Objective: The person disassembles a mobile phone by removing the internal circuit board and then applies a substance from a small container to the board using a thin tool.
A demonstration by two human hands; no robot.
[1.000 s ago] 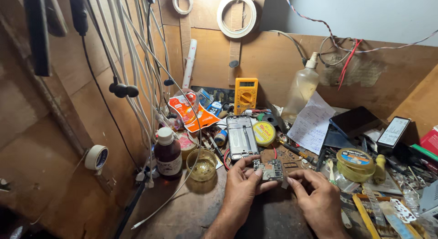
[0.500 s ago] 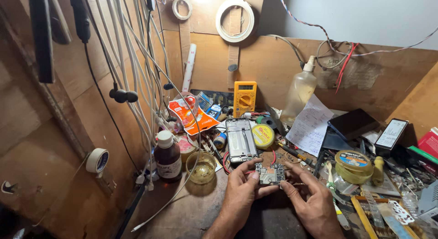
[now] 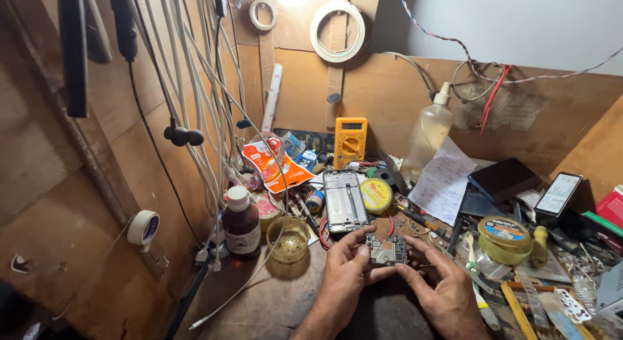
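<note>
Both hands are holding a small circuit board [image 3: 387, 250] just above the wooden workbench [image 3: 279, 301], near its front edge. The left hand [image 3: 344, 275] is pinching the board's left side with thumb and fingers curled narrow, and the right hand [image 3: 444, 291] is gripping its right side in the same way. Just behind the board an opened phone frame [image 3: 344, 200] is lying flat, beside a round yellow tin [image 3: 376, 195]. A small glass bowl [image 3: 288, 239] and a brown bottle [image 3: 241, 223] are standing to the left. A yellow multimeter [image 3: 350, 142] is leaning against the plywood back wall [image 3: 389, 93], where tape rolls [image 3: 337, 29] are hanging. White cables [image 3: 207, 119] are hanging down the left wall.
</note>
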